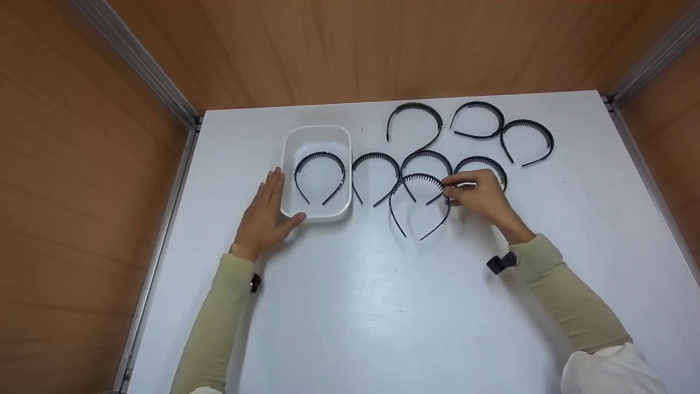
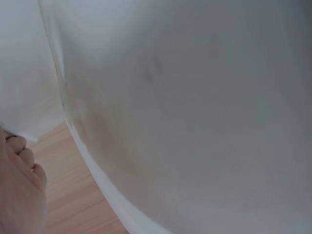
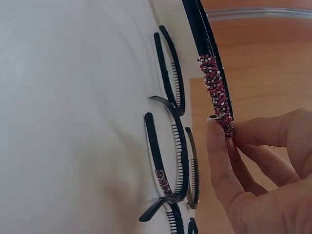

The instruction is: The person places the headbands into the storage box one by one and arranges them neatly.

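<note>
Between thumb and fingers my right hand (image 1: 478, 194) pinches a black toothed headband (image 1: 420, 176) by its side, raised over the table. In the right wrist view, pink and silver beads (image 3: 214, 85) cover part of that headband near the fingertips. My left hand (image 1: 262, 216) rests against the left side of a white plastic tray (image 1: 289, 210), fingers straight and thumb at its near corner. One black headband (image 1: 320, 155) lies inside the tray. The left wrist view shows mostly a blurred white surface, with a few of the left fingers (image 2: 22, 161) at its edge.
Several more black headbands lie on the white table (image 1: 350, 317): one headband (image 1: 376, 155) right beside the tray, another headband (image 1: 415, 105) behind, and one headband (image 1: 528, 122) farthest right. Wooden panels (image 1: 350, 49) enclose the back and sides.
</note>
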A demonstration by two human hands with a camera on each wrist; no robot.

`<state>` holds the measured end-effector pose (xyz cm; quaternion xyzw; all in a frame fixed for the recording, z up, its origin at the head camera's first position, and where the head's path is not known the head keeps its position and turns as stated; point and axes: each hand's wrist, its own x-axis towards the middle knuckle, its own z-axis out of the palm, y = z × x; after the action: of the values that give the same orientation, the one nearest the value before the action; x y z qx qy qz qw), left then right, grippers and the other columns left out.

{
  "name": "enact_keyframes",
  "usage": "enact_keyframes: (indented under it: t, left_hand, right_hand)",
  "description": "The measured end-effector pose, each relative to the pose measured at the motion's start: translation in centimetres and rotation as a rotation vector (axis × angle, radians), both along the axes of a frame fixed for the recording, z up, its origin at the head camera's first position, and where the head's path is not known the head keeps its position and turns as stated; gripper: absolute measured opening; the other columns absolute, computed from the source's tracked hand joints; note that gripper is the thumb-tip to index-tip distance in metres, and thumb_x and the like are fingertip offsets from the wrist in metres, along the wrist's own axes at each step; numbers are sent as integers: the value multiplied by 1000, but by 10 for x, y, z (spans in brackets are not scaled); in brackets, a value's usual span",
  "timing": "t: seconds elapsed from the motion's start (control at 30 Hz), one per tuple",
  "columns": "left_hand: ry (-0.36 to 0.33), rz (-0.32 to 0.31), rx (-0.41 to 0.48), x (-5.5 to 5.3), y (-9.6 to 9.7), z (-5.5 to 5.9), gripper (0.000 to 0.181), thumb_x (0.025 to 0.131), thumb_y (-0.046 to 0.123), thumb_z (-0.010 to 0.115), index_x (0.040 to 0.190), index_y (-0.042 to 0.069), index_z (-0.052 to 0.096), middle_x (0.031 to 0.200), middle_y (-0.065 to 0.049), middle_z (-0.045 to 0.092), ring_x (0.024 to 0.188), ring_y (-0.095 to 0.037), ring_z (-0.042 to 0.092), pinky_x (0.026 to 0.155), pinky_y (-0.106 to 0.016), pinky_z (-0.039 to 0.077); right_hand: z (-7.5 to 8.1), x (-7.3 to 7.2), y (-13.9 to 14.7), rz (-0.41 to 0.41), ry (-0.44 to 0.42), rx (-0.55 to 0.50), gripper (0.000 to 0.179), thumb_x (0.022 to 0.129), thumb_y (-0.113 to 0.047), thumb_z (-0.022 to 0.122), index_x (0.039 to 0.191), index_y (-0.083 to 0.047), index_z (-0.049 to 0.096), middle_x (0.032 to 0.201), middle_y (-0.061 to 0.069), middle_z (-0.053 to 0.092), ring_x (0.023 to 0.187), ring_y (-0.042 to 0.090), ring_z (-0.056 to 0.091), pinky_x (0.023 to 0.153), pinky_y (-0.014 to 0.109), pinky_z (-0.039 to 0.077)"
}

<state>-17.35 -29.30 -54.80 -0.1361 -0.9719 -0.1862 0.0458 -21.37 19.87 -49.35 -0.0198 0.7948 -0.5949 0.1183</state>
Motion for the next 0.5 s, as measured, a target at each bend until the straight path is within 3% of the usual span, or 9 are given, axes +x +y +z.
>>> enact_keyframes:
  t: [0.23,0.5]
  left_hand:
    - [36,-14,-23,-4,2,0,110,98,70,62,172,7,12,181,-7,9,168,-27,8,138,-42,12]
    - [49,-13,-76,-3,1,0,109,99,69,59,171,3,12,181,-10,11,168,-26,8,138,-40,10]
  right_hand:
    - [9,-12,-12,-9,-7,10,27,96,-2,78,121,7,77,114,18,77,92,16,81,83,30,67]
    - [23,-29,-33,6,38,-7,25,95,-3,80,119,4,79,121,22,76,88,14,80,79,30,68]
